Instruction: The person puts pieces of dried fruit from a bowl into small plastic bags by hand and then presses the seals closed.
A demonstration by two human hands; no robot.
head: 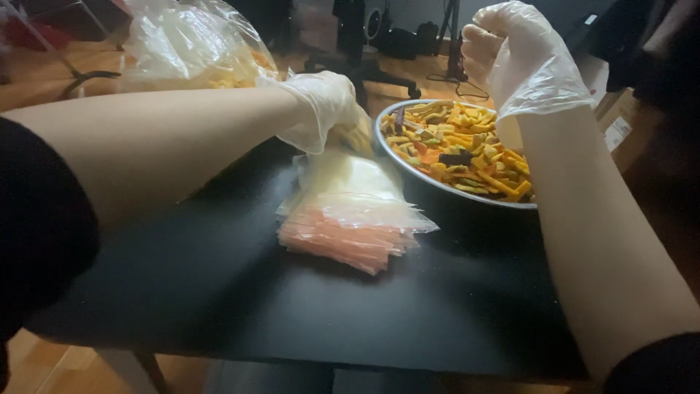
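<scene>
Plastic-gloved left hand [324, 106] grips bag stack [350, 211], fingertips hidden; right hand [514, 55] fisted, empty.

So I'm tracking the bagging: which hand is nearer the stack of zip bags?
Left. The left hand rests on the stack of zip bags; the right hand is raised above the metal bowl.
</scene>
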